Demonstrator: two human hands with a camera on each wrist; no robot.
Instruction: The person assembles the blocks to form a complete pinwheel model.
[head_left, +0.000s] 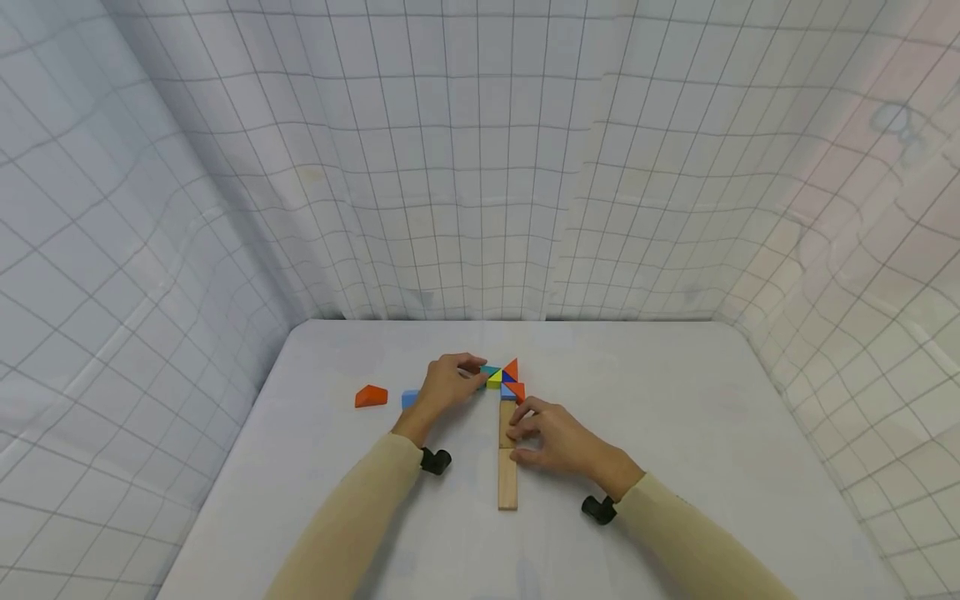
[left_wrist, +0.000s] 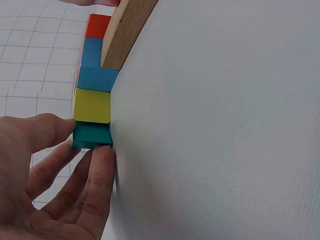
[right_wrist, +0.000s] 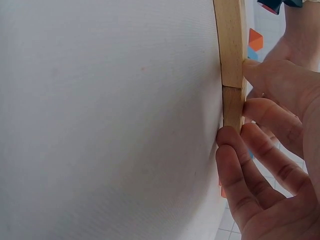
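Observation:
A pinwheel of coloured triangular blocks lies on the white table, above two wooden planks placed end to end, the near plank [head_left: 507, 487] and the far plank [head_left: 505, 421]. My left hand [head_left: 447, 385] pinches a teal block [left_wrist: 92, 134] between thumb and fingers, against a yellow block [left_wrist: 93, 106]. Around the pinwheel's middle are a dark blue triangle [head_left: 509, 377], an upper orange triangle [head_left: 512, 368] and a light blue block [head_left: 507, 392]. My right hand [head_left: 561, 437] rests at the planks' right side, its fingertips touching them near the joint, without curling round them.
An orange block [head_left: 371, 397] lies off to the left. Beside the left wrist sits another blue block [head_left: 409, 399], partly covered by the hand. Gridded white curtains [head_left: 480, 167] hang behind the table [head_left: 637, 358] and at both sides.

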